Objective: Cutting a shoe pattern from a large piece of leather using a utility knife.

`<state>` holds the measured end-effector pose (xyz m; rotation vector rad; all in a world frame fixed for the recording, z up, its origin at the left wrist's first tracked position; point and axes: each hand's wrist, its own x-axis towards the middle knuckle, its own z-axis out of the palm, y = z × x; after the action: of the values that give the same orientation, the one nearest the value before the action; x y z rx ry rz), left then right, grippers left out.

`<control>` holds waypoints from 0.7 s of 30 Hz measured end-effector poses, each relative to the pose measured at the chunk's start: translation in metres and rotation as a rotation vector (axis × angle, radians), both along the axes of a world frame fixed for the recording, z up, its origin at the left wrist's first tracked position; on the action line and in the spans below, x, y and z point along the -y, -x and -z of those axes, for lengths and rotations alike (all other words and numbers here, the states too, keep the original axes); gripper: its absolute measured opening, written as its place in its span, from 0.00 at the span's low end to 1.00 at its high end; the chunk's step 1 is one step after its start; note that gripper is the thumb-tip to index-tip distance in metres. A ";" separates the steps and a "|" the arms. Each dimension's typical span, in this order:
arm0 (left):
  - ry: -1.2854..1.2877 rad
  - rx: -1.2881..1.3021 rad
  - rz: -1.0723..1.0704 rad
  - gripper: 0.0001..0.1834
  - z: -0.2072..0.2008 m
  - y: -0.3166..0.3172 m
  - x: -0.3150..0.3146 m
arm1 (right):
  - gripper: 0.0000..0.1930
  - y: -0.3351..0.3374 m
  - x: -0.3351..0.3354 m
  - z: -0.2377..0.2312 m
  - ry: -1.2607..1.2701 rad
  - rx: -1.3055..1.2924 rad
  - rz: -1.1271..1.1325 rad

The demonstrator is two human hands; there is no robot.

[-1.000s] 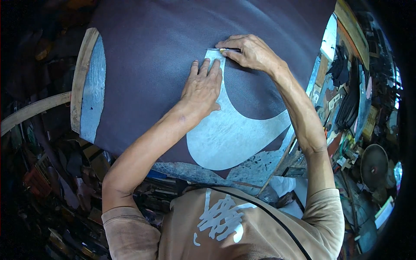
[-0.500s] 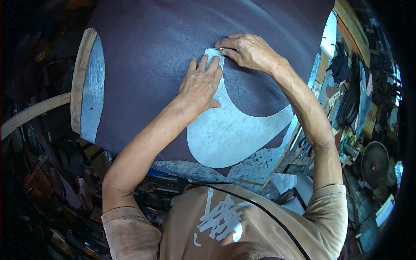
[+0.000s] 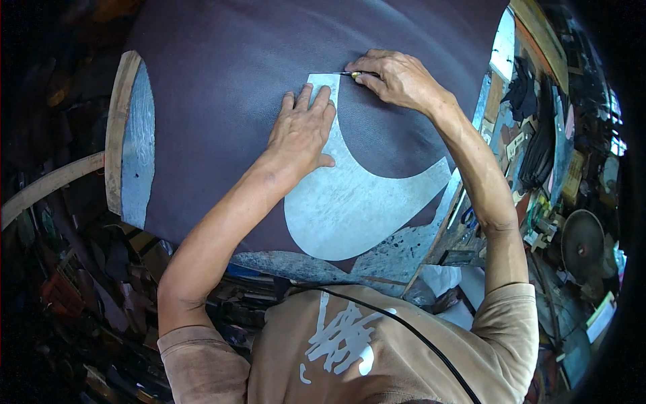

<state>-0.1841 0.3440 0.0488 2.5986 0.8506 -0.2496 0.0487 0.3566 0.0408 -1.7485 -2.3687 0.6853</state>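
Note:
A large sheet of dark brown leather [image 3: 222, 128] is spread over the work table. On it lies a pale grey, flat curved template [image 3: 356, 209], broad near me and narrowing to a straight far end. My left hand [image 3: 301, 128] rests flat on the narrow part, fingers spread and thumb out to the side. Pinched in my right hand [image 3: 397, 79] is a slim tool with a yellowish collar [image 3: 356, 75]. Its thin dark point reaches the template's far right corner. Fingers hide most of the handle, so its exact kind cannot be told.
The table's bluish-grey top [image 3: 296, 264] shows along the near edge, and a wooden rim [image 3: 120, 135] runs at the left. Tools and scraps crowd the right, with dark cloth [image 3: 538, 158] and a round disc-like object [image 3: 583, 248]. A black cable [image 3: 410, 328] crosses my shirt.
My right hand has drawn the tool rightward along the template's far end to its right corner. The left hand stays pressed on the template. The whole view has shifted slightly.

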 end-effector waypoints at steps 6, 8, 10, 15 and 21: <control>0.003 -0.006 -0.008 0.48 0.000 -0.001 0.002 | 0.14 -0.011 0.006 0.003 -0.043 0.021 0.023; 0.005 -0.016 -0.008 0.48 -0.002 -0.001 0.002 | 0.14 -0.012 0.007 0.004 -0.047 0.024 0.026; 0.030 -0.050 -0.012 0.50 -0.005 -0.002 0.001 | 0.14 -0.012 0.007 0.004 -0.007 0.014 0.034; 0.017 -0.053 -0.003 0.51 -0.004 0.000 -0.001 | 0.14 -0.014 0.007 0.003 0.014 -0.006 0.056; -0.011 -0.062 0.041 0.52 -0.003 -0.002 -0.004 | 0.17 0.000 0.025 -0.010 -0.023 -0.186 0.193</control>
<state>-0.1817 0.3482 0.0515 2.6328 0.8229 -0.3400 0.0486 0.3318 0.0508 -1.7874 -2.0480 0.7518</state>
